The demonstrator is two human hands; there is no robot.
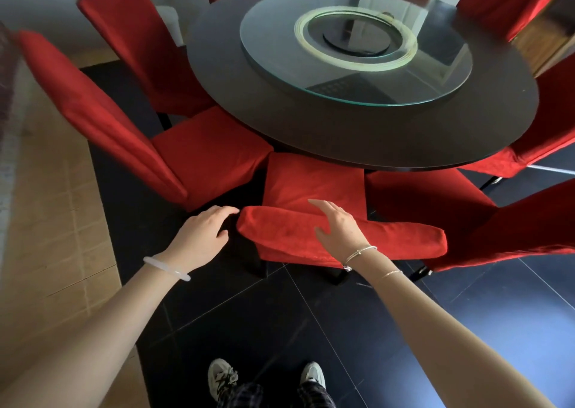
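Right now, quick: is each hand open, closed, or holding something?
Left hand: open, fingers relaxed by the left end of the chair back; contact unclear.
Right hand: open, resting on top of the chair back.

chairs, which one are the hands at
The middle chair: only it has the right hand resting on its backrest and the left hand at its corner.

We see the chair back [389, 239] covered in red cloth with a short velvety nap, matt and slightly fuzzy, and the seat [311, 183] wears the same cloth. The table [342, 134] looks like dark wood, smooth with a dull sheen. Its turntable [435, 74] is clear glass, glossy and mirroring. The black floor tiles [280, 314] shine, while the tan tiles [62, 221] look matt. The bangle [166, 268] seems smooth and milky, the bracelets [361, 250] thin bright metal.
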